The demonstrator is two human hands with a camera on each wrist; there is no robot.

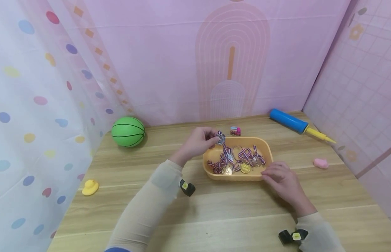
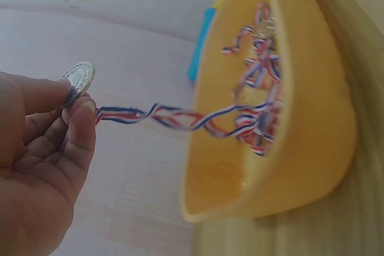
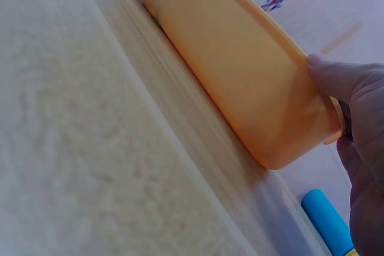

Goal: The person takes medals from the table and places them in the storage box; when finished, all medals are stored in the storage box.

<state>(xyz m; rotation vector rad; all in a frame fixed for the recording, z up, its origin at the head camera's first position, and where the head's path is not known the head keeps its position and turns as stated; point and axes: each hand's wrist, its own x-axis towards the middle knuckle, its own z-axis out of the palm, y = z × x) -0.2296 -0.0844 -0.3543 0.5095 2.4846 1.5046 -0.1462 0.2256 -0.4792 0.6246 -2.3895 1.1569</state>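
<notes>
Between thumb and fingers my left hand (image 1: 200, 141) pinches a silver medal (image 1: 220, 139) above the left side of a yellow-orange plastic basket (image 1: 238, 177). In the left wrist view the medal's striped red, white and blue ribbon (image 2: 174, 117) stretches down into the basket. Several more medals lie inside among tangled ribbons, including a gold medal (image 1: 245, 168) near the front wall. My right hand (image 1: 282, 180) grips the basket's front right corner, thumb on the rim, as the right wrist view shows.
A green ball (image 1: 128, 132) sits at the back left, with a yellow rubber duck (image 1: 90, 187) nearer on the left. Behind the basket stands a small pink toy truck (image 1: 235, 131). A blue and yellow pump (image 1: 290, 121) and a pink piece (image 1: 321, 163) lie on the right.
</notes>
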